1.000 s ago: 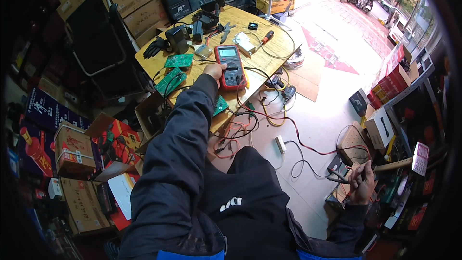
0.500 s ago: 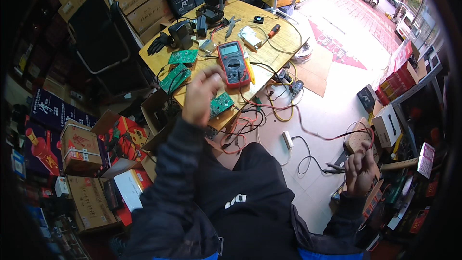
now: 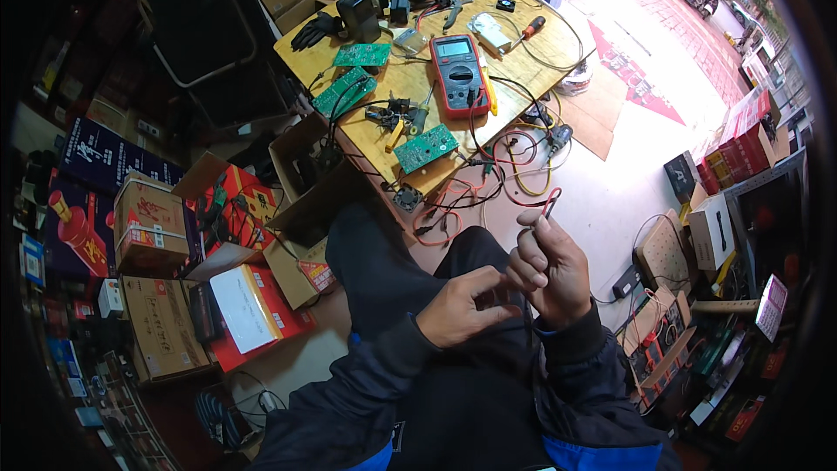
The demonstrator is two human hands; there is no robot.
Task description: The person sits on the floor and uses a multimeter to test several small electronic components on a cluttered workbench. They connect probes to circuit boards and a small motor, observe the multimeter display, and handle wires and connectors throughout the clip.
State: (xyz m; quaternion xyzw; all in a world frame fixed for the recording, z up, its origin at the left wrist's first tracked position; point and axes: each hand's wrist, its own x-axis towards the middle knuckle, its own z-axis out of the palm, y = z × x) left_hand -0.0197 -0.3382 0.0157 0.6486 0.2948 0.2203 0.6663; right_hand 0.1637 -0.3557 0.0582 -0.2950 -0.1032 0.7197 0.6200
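Over my lap, my right hand (image 3: 555,269) is closed on the multimeter's test leads. A red lead (image 3: 551,201) loops out above its fingertips. My left hand (image 3: 466,303) is close beside it, fingers curled toward the right hand's fingers; whatever they grip is hidden. On the wooden table (image 3: 545,70) lies a red and grey multimeter (image 3: 461,77) with the leads plugged into its lower end. Several green circuit boards (image 3: 426,149) lie left of and below it, with a screwdriver (image 3: 419,119) and small black parts between them.
Pliers (image 3: 453,11), an orange-handled screwdriver (image 3: 533,28) and a black glove (image 3: 316,31) lie farther back on the table. Cables tangle on the floor by its right edge. Cardboard boxes (image 3: 150,227) stack at left; shelving with boxes (image 3: 711,227) stands at right.
My left hand has come down from above the table to my lap. My right hand has moved left with the leads, and both hands are now close together. The view has shifted slightly.
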